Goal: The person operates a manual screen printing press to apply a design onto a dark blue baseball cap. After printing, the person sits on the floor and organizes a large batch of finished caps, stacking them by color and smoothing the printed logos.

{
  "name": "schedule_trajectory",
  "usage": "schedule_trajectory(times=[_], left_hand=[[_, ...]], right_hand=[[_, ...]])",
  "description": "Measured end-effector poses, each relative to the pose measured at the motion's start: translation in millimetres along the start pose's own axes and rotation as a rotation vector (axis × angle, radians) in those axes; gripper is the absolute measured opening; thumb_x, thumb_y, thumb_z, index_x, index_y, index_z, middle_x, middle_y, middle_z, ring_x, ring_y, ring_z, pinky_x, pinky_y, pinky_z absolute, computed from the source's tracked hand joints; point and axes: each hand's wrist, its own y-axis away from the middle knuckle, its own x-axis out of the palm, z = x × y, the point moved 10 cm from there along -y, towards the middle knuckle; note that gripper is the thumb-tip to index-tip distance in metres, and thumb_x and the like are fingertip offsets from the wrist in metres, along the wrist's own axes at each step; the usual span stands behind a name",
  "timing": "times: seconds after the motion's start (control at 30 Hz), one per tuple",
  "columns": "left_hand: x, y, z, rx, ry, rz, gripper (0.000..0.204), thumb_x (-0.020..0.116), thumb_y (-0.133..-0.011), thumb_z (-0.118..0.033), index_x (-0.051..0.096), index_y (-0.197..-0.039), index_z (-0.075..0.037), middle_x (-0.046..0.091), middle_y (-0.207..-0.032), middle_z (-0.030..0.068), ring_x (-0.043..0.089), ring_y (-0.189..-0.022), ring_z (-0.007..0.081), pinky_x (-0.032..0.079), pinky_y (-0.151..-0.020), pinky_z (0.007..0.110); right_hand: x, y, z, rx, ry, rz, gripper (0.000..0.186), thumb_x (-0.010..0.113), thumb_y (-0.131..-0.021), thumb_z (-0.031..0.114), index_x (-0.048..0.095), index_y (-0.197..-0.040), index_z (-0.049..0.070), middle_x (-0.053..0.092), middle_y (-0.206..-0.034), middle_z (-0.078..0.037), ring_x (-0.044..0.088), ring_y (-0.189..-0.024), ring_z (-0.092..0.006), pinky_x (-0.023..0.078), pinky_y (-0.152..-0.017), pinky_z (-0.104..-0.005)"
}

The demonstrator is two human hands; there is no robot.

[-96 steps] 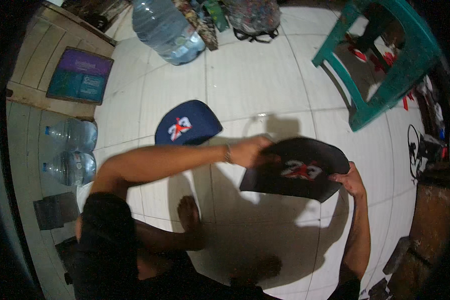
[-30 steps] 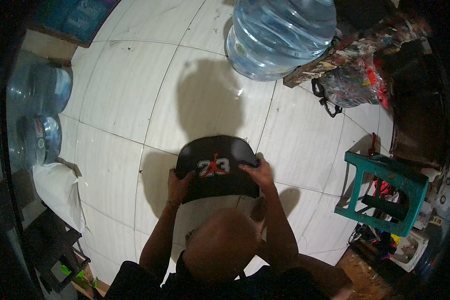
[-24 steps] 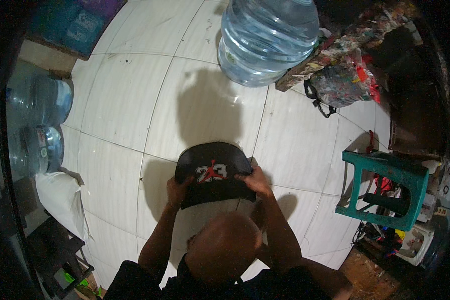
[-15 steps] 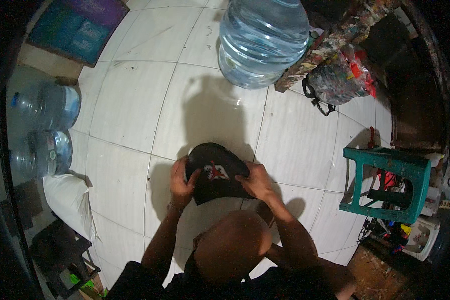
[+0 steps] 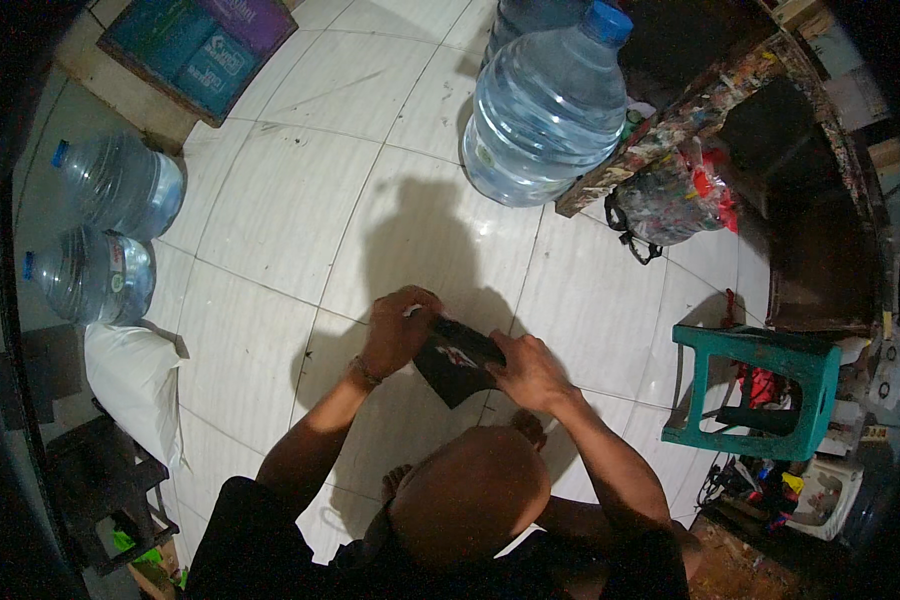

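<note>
A black cloth piece with a red and white emblem, cap-like in outline, is held between my hands just above the tiled floor. My left hand grips its upper left corner with bent fingers. At the right end, my right hand pinches its edge between thumb and fingers. The cloth is folded or tilted, so only part of its face and emblem shows. My bent knee is just below it.
A large water bottle stands ahead, another behind it. Two more bottles lie at the left above a white sack. A green stool and a clear bag of odds and ends are at the right.
My left hand has moved up and right and turned over the cloth's top edge. The cloth went from spread and rounded to folded and slanted. The view has shifted slightly.
</note>
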Motion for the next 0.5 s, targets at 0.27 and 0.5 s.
schedule_trajectory(times=[0.27,0.5], left_hand=[[-164,41,121,-0.242,0.316,-0.488,0.025,0.068,-0.089,-0.013,0.069,-0.106,0.005,0.069,-0.095,0.0078,0.064,-0.085,0.0132,0.052,-0.080,0.027],[-219,158,318,-0.457,0.513,-0.722,0.023,0.066,-0.090,-0.020,0.065,-0.075,-0.002,0.064,-0.074,0.0054,0.059,-0.069,0.0139,0.048,-0.057,0.030]], right_hand=[[-16,8,-5,0.038,0.046,0.092,0.026,0.062,-0.079,0.004,0.059,-0.103,-0.005,0.065,-0.078,-0.027,0.065,-0.079,-0.0421,0.049,-0.077,-0.0473],[-59,15,7,-0.027,0.174,0.138,0.014,0.061,-0.078,0.003,0.066,-0.087,-0.005,0.065,-0.083,-0.027,0.066,-0.082,-0.0392,0.054,-0.078,-0.0471]])
